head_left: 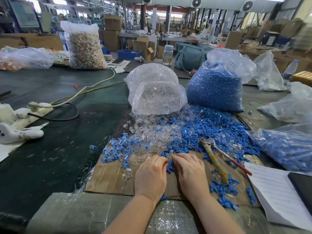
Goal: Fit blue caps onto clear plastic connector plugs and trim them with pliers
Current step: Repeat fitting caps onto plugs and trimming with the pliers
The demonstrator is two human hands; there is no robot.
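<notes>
Both grips curled, contents unclear: left hand [150, 176] | right hand [190, 173] | pliers [217, 159] right, untouched

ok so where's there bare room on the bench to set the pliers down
Bare cardboard lies just left of the left hand, below the capped plugs. The dark mat further left is open too. Right of the right hand is crowded: pliers, loose blue caps, paper.
</notes>
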